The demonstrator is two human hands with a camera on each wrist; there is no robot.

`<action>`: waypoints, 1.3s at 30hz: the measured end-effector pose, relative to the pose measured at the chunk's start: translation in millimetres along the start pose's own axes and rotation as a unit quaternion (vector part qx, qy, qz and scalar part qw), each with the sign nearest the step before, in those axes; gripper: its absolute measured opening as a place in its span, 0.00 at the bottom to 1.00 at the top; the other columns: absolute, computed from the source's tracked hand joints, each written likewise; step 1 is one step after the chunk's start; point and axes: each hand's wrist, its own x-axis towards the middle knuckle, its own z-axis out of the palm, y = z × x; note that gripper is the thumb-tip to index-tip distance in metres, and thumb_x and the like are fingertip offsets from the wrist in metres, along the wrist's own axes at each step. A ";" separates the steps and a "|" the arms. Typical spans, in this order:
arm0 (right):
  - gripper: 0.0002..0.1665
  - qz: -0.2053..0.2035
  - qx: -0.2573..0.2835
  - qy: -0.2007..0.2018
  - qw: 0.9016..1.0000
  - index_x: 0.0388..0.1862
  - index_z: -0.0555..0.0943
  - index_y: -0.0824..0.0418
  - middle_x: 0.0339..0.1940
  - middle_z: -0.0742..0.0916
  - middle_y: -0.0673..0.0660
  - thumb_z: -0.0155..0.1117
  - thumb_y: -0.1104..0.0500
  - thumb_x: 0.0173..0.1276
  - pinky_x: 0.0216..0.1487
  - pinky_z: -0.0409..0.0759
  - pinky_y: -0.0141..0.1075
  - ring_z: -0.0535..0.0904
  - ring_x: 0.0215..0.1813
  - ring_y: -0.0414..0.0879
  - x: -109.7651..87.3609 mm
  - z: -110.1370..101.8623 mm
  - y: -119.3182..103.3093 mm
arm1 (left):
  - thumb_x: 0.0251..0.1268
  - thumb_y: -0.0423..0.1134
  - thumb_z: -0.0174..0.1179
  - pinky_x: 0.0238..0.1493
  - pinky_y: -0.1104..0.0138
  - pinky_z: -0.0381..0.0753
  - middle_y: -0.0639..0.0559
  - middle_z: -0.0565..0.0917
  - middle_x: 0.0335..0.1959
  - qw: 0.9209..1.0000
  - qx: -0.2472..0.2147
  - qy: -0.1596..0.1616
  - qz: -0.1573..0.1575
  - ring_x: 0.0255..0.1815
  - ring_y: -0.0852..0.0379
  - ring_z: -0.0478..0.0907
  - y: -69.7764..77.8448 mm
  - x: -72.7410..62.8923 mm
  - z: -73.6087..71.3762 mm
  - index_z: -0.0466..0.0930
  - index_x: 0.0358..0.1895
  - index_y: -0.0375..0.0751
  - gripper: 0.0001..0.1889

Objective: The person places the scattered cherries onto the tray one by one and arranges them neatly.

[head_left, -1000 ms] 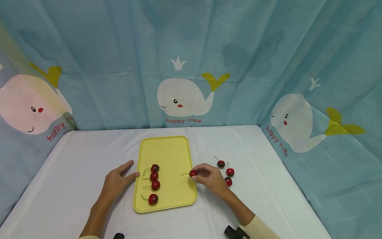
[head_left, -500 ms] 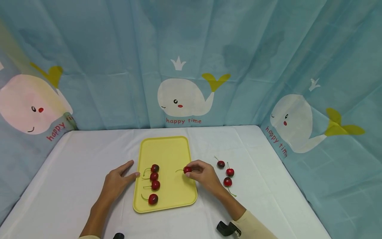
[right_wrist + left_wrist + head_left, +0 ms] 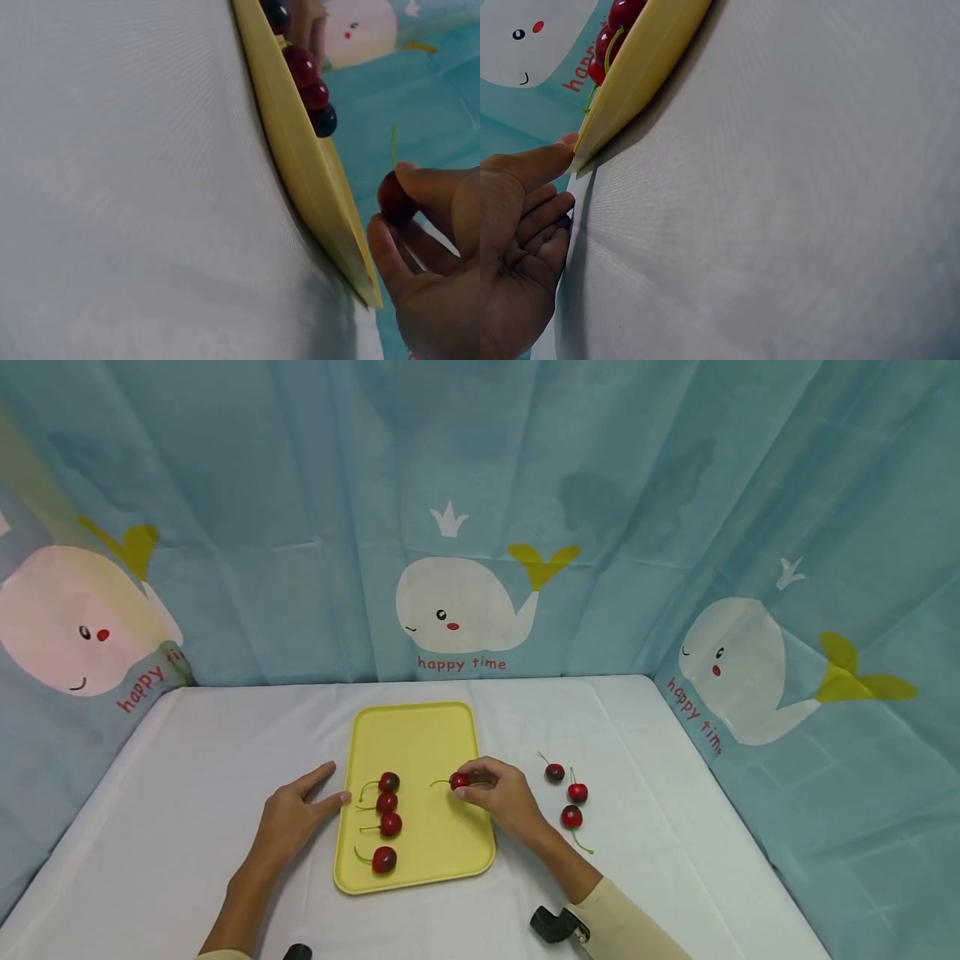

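Between thumb and fingers, my right hand pinches a red cherry over the right half of a yellow tray. Its green stem points left; the right wrist view shows this held cherry above the tray's rim. My left hand rests at the tray's left edge, thumb touching the rim and the other fingers relaxed. In the left wrist view that thumb lies against the rim. Several cherries form a column on the tray's left side, stems to the left.
Right of the tray, three cherries lie on the white tablecloth: a dark one, a red one and a nearer one. A blue curtain with printed whales hangs behind the table. Black wrist camera mount sits by the right sleeve.
My right hand has carried the pinched cherry left and slightly away from me, from the tray's right edge further over the tray. The left hand has stayed put.
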 end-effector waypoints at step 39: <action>0.17 -0.051 -0.187 0.015 0.981 0.52 0.87 0.62 0.48 0.90 0.55 0.79 0.66 0.64 0.48 0.87 0.30 0.86 0.47 0.47 26.1 28.6 4.4 | 0.71 0.57 0.69 0.83 0.37 0.57 0.39 0.64 0.83 1.000 0.002 0.003 0.004 0.86 0.32 0.54 -0.2 -1.5 1.2 0.64 0.83 0.43 0.43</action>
